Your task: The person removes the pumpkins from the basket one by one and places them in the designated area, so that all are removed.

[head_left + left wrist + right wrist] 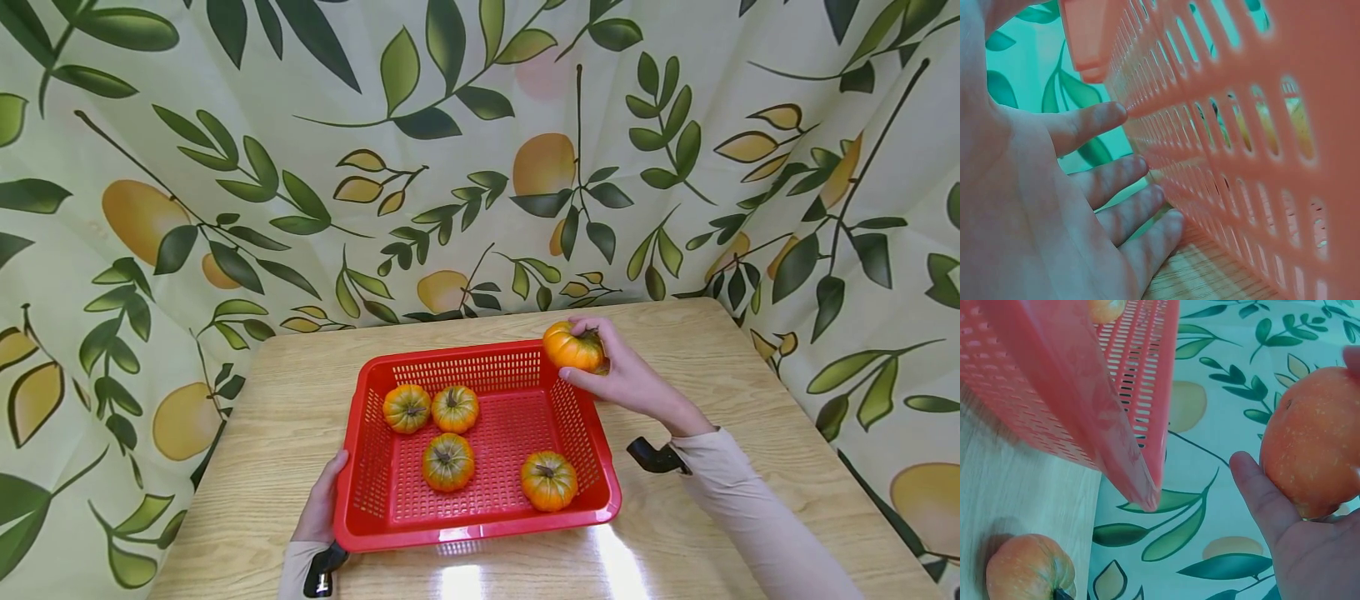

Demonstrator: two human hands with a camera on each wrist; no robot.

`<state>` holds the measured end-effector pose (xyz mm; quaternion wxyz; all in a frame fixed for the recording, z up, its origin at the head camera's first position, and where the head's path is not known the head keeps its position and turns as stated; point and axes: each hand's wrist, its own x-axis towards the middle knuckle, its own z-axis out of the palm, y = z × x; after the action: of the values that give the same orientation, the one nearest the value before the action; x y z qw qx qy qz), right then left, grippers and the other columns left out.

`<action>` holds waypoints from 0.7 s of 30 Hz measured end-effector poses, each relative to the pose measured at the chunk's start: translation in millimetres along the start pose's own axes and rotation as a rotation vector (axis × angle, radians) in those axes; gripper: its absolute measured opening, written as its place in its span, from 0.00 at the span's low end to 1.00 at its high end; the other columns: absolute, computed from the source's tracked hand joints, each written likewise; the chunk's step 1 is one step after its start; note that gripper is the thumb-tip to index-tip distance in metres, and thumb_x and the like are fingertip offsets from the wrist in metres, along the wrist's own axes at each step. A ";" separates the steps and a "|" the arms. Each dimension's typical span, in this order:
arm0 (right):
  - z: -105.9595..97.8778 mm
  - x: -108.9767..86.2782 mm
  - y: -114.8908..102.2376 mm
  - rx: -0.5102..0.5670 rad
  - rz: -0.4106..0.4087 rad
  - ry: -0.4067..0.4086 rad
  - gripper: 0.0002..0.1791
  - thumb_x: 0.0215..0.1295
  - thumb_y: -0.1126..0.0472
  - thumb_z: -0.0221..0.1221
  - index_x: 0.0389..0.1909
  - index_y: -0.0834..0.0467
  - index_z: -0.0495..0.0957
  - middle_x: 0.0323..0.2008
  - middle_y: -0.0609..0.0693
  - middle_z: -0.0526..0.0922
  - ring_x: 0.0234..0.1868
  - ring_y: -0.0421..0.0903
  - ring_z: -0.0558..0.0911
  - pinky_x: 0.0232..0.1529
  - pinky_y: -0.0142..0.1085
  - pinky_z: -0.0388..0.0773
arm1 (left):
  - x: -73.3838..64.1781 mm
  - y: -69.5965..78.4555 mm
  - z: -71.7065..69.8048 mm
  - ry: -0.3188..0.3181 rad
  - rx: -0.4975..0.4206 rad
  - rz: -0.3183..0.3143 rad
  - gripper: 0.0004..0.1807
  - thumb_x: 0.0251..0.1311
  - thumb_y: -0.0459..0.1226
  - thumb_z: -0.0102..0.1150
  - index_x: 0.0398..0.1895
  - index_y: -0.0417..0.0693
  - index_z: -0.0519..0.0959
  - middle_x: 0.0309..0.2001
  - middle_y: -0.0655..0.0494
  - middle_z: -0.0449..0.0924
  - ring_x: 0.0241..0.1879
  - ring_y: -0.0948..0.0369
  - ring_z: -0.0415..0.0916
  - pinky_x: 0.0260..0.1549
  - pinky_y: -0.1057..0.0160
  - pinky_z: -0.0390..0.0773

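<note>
My right hand (618, 371) holds a small orange pumpkin (567, 345) above the far right corner of a red plastic basket (468, 533). In the right wrist view, thumb and fingers lie on either side of this pumpkin (1313, 444). Inside the basket sit a pumpkin at the far left (407, 408), one beside it (455, 409), one in the middle (447, 462) and one near the front right (549, 482). My left hand (321, 504) is at the basket's left side, its fingers (1119, 181) extended along the slotted wall (1210, 156).
Another pumpkin (1029, 569) rests on the table outside the basket, mostly hidden in the head view by the right hand and held pumpkin. The wooden table (292, 400) backs onto a leaf-printed cloth (315, 275), which also hangs at both sides.
</note>
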<state>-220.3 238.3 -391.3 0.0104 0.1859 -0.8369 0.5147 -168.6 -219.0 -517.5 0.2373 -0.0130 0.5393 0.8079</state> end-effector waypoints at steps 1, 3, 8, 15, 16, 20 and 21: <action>-1.0 -0.5 -0.6 0.014 0.009 -0.003 0.29 0.66 0.64 0.65 0.60 0.59 0.58 0.73 0.60 0.59 0.62 0.59 0.71 0.53 0.25 0.76 | -0.1 0.2 0.1 -0.003 -0.001 0.000 0.22 0.75 0.59 0.29 0.57 0.76 0.76 0.51 0.69 0.83 0.51 0.66 0.80 0.54 0.61 0.80; -3.2 -1.3 -0.5 0.020 0.008 -0.003 0.27 0.68 0.66 0.62 0.60 0.59 0.58 0.73 0.60 0.58 0.62 0.59 0.71 0.52 0.24 0.76 | -0.1 0.3 -0.3 -0.012 -0.002 0.004 0.22 0.75 0.59 0.30 0.57 0.76 0.75 0.51 0.69 0.82 0.52 0.66 0.80 0.54 0.61 0.80; -10.0 -2.9 0.0 -0.018 0.014 0.020 0.28 0.66 0.69 0.61 0.61 0.60 0.58 0.74 0.60 0.58 0.65 0.59 0.70 0.56 0.23 0.73 | 0.6 -0.7 -1.4 -0.021 0.001 0.017 0.22 0.75 0.58 0.29 0.57 0.76 0.75 0.51 0.69 0.82 0.51 0.66 0.80 0.54 0.60 0.80; -18.4 -4.9 1.8 -0.092 0.055 0.057 0.43 0.60 0.63 0.70 0.71 0.58 0.55 0.70 0.58 0.62 0.66 0.56 0.67 0.65 0.52 0.66 | 0.8 -0.6 0.9 0.018 0.001 0.011 0.22 0.75 0.59 0.30 0.57 0.75 0.75 0.51 0.68 0.83 0.51 0.66 0.80 0.54 0.60 0.81; -19.3 -5.3 2.2 -0.102 0.057 0.059 0.44 0.60 0.63 0.71 0.72 0.58 0.55 0.70 0.58 0.62 0.65 0.56 0.67 0.65 0.51 0.66 | 0.7 -0.5 1.3 0.025 0.000 0.009 0.22 0.75 0.59 0.31 0.57 0.74 0.75 0.51 0.68 0.83 0.51 0.65 0.80 0.54 0.60 0.81; -22.5 -6.8 4.0 -0.167 0.049 0.075 0.46 0.58 0.60 0.73 0.73 0.56 0.58 0.68 0.58 0.62 0.64 0.54 0.67 0.62 0.45 0.66 | -0.2 -0.2 2.5 0.051 0.005 -0.005 0.22 0.74 0.60 0.31 0.58 0.73 0.75 0.51 0.66 0.83 0.51 0.64 0.80 0.54 0.59 0.81; -23.4 -7.4 4.5 -0.184 0.052 0.076 0.45 0.58 0.60 0.73 0.73 0.56 0.59 0.67 0.58 0.63 0.63 0.54 0.67 0.61 0.45 0.68 | -0.5 -0.1 2.7 0.056 0.008 -0.007 0.22 0.74 0.60 0.32 0.57 0.73 0.75 0.51 0.66 0.83 0.51 0.64 0.80 0.54 0.58 0.81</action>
<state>-218.9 262.6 -385.7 0.0460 0.1428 -0.8841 0.4425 -167.4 -216.8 -516.3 0.2252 -0.0366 0.5487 0.8043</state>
